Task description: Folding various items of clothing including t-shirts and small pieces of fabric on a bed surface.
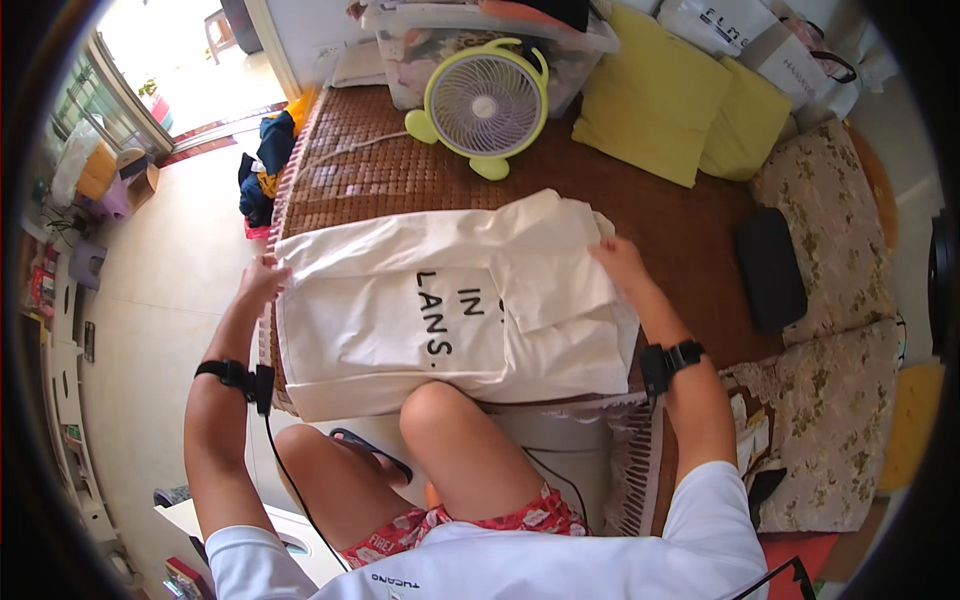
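Folds in white cloth (350, 325) hid some black lettering (434, 320). Green fan (484, 106) masked part of far bin (577, 68). Left red items (44, 283) were too small to identify.

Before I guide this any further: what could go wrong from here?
The cream cloth is rumpled near the right hand, so creases could get pressed in. Its near edge lies close by a knee, which might nudge it. The cable hanging from the black strap on the left forearm could snag if that arm swings.
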Available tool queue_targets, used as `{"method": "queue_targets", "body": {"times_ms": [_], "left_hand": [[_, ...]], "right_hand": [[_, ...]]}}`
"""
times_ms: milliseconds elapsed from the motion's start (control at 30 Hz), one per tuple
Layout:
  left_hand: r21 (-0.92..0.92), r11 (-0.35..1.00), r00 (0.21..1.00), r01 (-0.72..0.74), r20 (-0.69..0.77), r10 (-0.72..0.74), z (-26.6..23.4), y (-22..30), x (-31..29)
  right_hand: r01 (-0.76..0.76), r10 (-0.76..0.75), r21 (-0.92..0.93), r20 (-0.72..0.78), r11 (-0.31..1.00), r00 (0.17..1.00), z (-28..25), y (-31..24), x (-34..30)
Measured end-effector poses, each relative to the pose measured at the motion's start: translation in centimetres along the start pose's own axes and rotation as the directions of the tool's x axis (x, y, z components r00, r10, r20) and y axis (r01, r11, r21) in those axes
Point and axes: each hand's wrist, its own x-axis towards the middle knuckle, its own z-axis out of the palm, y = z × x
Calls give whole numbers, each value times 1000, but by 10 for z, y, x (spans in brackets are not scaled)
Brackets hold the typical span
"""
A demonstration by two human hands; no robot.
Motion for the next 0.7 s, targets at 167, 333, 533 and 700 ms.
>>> {"method": "queue_targets", "body": {"times_ms": [167,333,533,700], "left_hand": [[-656,754,993,-39,-106,-41,-21,-16,24],[-910,373,983,179,152,-100,-17,-46,46],[-907,256,938,335,294,-185,17,-11,18],[-913,109,906,394,366,-212,43,5,1]], "right_hand": [[-86,13,709,108,700,994,0,-48,-26],[-351,137,481,424,803,895,20,10,-48],[-335,114,673,351,659,930,13,-19,-32],[-401,101,707,426,583,899,27,-72,4]]}}
